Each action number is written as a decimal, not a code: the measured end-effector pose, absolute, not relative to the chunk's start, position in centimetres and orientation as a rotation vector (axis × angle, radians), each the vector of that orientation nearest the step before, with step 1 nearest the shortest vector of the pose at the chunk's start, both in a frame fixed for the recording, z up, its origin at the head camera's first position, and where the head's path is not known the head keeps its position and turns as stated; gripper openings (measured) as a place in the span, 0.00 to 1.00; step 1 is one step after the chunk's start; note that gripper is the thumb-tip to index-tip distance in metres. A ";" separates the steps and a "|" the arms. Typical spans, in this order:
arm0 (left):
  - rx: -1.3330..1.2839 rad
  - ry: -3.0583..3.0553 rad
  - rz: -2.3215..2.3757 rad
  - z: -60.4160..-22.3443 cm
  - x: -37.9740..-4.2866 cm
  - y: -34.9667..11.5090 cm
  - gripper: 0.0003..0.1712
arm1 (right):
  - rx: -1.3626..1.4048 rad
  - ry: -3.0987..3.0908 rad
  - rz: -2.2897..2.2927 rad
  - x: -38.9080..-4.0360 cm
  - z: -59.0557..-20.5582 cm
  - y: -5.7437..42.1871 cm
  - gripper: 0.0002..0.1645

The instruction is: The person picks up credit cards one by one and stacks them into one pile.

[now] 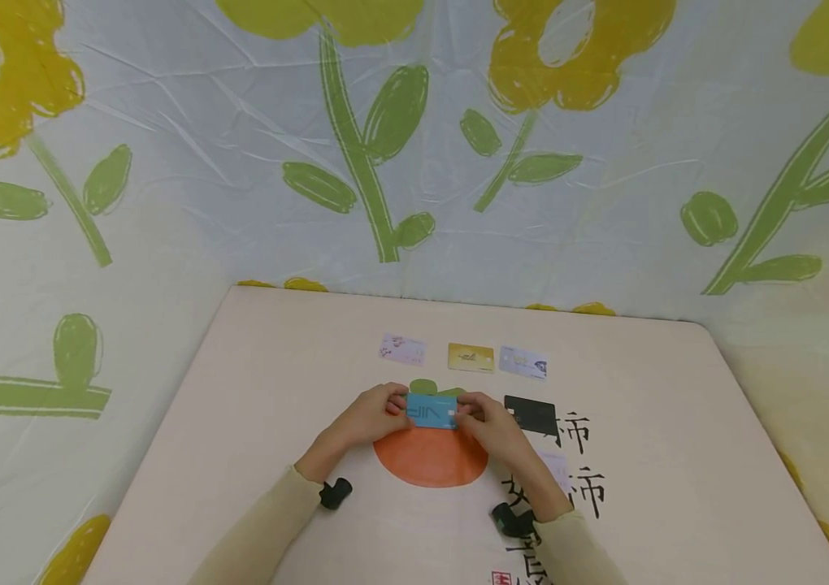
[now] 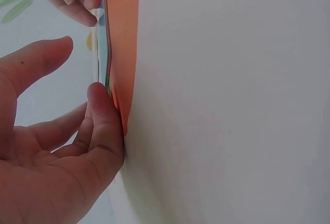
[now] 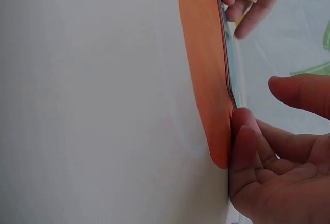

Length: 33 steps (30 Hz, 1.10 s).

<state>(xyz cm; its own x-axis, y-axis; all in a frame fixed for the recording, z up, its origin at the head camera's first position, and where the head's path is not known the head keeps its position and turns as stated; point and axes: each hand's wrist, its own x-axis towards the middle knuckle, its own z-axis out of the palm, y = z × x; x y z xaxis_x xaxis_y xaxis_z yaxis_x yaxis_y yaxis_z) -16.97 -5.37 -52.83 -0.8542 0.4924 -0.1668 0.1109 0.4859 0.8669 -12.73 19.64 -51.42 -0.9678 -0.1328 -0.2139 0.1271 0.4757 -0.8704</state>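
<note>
Left hand (image 1: 374,413) and right hand (image 1: 491,422), from the head view, grip opposite ends of a blue card (image 1: 429,411) over the printed orange fruit (image 1: 431,461), where an uneven squeeze could, I'd guess, bow or skew it. Left wrist's view adds what the head view hides: a layered edge (image 2: 108,44), perhaps several cards, which might fan apart if one side pressed harder. Right wrist's view shows that edge too, with one digit standing clear.
</note>
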 end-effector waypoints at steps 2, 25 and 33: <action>0.492 2.346 1.335 -52.7 -17.1 -5.6 0.34 | -0.002 2.475 -1.480 -12.9 -51.3 19.7 0.21; 0.372 2.518 1.327 -51.6 -20.6 -7.9 0.29 | -0.123 2.557 -1.561 -18.2 -50.5 18.6 0.23; 0.362 2.561 1.349 -52.4 -22.6 -8.5 0.31 | -0.123 2.508 -1.625 -20.0 -50.7 17.7 0.28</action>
<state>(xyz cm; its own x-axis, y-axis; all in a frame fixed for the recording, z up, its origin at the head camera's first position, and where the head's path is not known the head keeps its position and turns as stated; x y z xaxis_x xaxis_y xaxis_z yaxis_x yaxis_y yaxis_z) -22.60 -8.52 -52.38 -0.9444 0.3183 -0.0825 0.1120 0.5473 0.8294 -20.04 17.68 -50.75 -0.9852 -0.1506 -0.0815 0.0128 0.4097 -0.9121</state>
